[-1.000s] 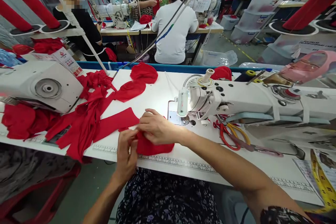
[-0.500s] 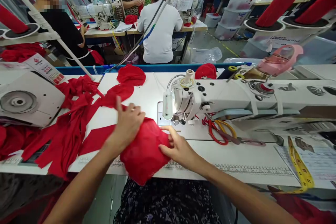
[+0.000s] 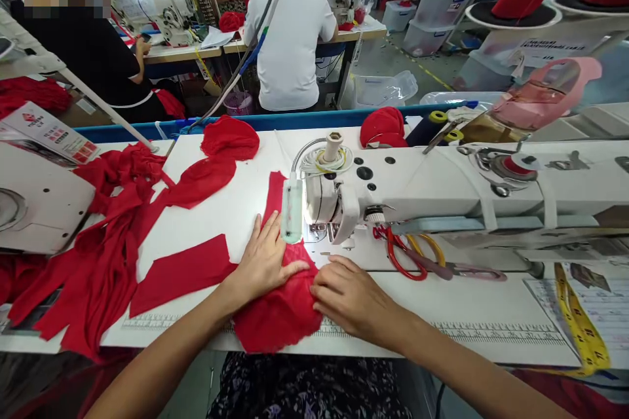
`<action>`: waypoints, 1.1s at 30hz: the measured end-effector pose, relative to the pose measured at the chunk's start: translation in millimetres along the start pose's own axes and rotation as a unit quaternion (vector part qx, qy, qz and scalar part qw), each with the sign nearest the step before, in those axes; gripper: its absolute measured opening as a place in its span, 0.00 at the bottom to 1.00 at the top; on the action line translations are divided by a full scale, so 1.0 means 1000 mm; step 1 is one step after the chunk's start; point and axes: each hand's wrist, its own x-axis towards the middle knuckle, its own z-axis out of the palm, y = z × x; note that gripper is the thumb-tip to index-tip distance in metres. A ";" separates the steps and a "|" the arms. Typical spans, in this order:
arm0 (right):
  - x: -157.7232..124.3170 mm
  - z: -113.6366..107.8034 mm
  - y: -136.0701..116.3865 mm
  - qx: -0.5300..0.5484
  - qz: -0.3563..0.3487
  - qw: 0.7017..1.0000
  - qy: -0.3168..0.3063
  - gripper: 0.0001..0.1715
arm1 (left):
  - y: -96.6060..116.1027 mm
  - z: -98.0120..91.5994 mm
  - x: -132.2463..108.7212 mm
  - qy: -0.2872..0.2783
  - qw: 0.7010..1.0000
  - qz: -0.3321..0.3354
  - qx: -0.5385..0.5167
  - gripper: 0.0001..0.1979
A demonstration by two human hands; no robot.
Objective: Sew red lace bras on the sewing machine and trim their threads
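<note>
The red fabric (image 3: 278,324) lies before the sewing machine (image 3: 422,183), reaching the front edge of the table (image 3: 462,298); bare tabletop opens left of the machine. The left hand (image 3: 263,255) presses it, thumb apart; the right hand (image 3: 351,301) curls at its edge, grip impossible to tell. Unlike half a second ago, its far strip runs beside the machine's head.

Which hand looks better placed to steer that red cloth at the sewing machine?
Probably the left hand: it lies spread on the red cloth, close to the head of the sewing machine. The right hand, fingers curled, is at the cloth's right edge, nearer the person.
</note>
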 end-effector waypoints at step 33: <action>-0.001 0.006 0.023 -0.016 -0.032 0.998 0.056 0.07 | 0.002 0.009 0.007 0.018 0.993 0.082 -0.082 0.13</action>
